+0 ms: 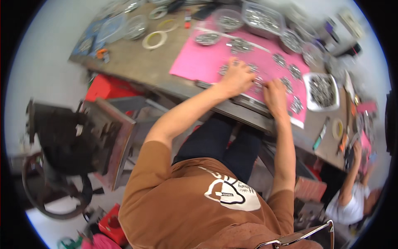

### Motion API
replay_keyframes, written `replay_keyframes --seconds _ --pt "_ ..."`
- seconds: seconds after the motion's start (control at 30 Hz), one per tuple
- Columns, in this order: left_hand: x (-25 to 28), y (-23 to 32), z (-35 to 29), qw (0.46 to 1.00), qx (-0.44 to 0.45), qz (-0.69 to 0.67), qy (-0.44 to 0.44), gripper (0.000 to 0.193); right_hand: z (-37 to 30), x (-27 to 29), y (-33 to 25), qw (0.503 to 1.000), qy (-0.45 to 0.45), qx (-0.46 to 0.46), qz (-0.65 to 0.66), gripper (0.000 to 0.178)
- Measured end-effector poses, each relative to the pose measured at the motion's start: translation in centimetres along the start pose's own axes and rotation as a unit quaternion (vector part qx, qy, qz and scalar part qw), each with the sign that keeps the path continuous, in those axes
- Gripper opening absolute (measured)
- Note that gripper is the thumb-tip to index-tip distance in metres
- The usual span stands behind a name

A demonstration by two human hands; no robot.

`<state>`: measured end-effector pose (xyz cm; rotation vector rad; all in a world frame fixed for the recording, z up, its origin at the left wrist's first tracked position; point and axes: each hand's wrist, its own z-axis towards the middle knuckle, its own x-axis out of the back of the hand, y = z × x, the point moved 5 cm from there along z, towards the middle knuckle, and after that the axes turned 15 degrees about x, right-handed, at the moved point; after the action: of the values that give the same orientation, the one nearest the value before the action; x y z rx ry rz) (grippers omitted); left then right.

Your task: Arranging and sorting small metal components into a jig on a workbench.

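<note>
Both of my hands work over a pink sheet (188,62) spread on the workbench. My left hand (238,78) is bent down among heaps of small silver metal parts (240,45), its fingers and thumb drawn together. Close to its right, my right hand (275,96) is curled with the fingertips pressed together. A few small metal pieces (258,84) lie between the two hands. Whatever the fingers pinch is too small and blurred to name. More little piles of metal parts (296,104) sit to the right of my right hand.
Clear tubs of metal parts (262,18) line the back. A white tray (307,93) of parts stands right, near a green-handled knife (320,135). Tape rolls (154,40) lie left. A machine with a handwheel (58,186) stands lower left; another person (350,199) works lower right.
</note>
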<state>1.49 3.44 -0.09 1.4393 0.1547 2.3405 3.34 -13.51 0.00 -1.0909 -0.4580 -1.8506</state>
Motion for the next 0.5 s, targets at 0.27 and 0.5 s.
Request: replay_keyframes --seconds 0.27,0.5 --pt "-1.0 0.7 0.7 0.998 0.024 0.019 -0.059 0.011 -1.0 0.3 0.3 0.998 -0.036 -0.034 0.040 0.007" --pt "-1.9 2.4 2.1 0.995 -0.067 0.071 -0.037 0.014 -1.3 1.6 0.6 0.993 -0.059 -0.097 0.022 0.007"
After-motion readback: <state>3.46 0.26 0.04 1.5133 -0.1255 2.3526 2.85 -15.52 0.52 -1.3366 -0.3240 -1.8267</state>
